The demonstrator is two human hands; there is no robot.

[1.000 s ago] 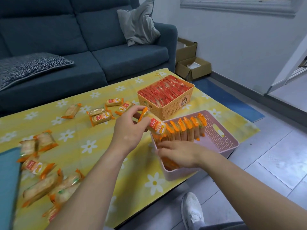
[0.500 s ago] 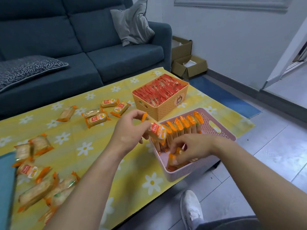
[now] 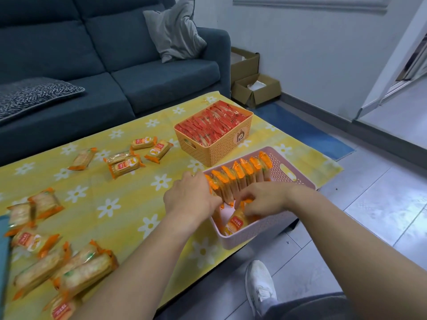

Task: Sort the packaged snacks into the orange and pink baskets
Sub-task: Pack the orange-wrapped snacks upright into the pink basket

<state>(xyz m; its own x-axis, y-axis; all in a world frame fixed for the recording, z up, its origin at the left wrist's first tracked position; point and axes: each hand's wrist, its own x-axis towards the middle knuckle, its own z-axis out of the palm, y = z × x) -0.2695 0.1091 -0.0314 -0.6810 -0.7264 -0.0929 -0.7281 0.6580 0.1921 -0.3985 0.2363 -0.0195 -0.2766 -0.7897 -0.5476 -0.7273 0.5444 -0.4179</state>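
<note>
The pink basket [image 3: 298, 180] sits at the table's near right corner and holds an upright row of orange-wrapped snack packets [image 3: 242, 175]. My left hand [image 3: 189, 196] is at the basket's left rim. Its fingers curl round the packet at the near end of that row. My right hand [image 3: 263, 199] reaches into the basket from the right and pinches a tilted orange packet [image 3: 235, 224] near the front wall. Behind it, the orange basket [image 3: 217, 153] is full of red-wrapped packets [image 3: 212, 127].
Loose orange packets lie on the yellow flowered cloth [image 3: 129, 204]: several mid-table [image 3: 124, 163] and several at the near left [image 3: 76, 273]. A blue sofa [image 3: 138, 77] stands behind the table. Cardboard boxes [image 3: 256, 88] sit by the wall. My white shoe [image 3: 261, 287] is on the floor.
My left hand has carried its orange packet down from above the basket onto the near end of the row. My right hand has shifted onto the tilted packet in the basket.
</note>
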